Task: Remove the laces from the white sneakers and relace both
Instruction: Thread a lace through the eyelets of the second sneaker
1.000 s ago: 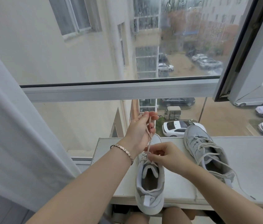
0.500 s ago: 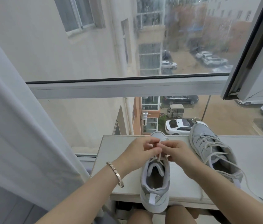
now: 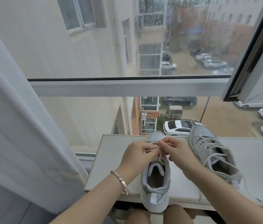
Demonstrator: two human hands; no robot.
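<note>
Left hand [image 3: 135, 153] has its fingers [image 3: 149, 149] curled in and pinching the lace [image 3: 159, 157]. The right hand [image 3: 178, 151] is clamped on the same lace from the other side, so the two hands nearly touch right over the eyelets. Neither hand is really closer, they're both on it. From the pinch, the lace drops toward the person and lies across the tongue, so I'd guess the next bit is feeding or tugging it through a hole just under the fingers, though the hands hide which hole. The near sneaker [image 3: 155, 180] sits lengthwise, toe pointing at the window [image 3: 127, 88] and heel poking off the near edge of the bench [image 3: 109, 160]. Its upper part looks unlaced, and there's nothing inside but the insole and the tongue. The other sneaker [image 3: 211, 152] is just to the right, angled a bit, toe also toward the glass. It's laced up with loose ends trailing off toward the near right edge of the bench, and nothing is in that one either as far as I can see. There's a bracelet [image 3: 121, 181] on the left wrist and a curtain [image 3: 14, 126] hanging off to the left.
</note>
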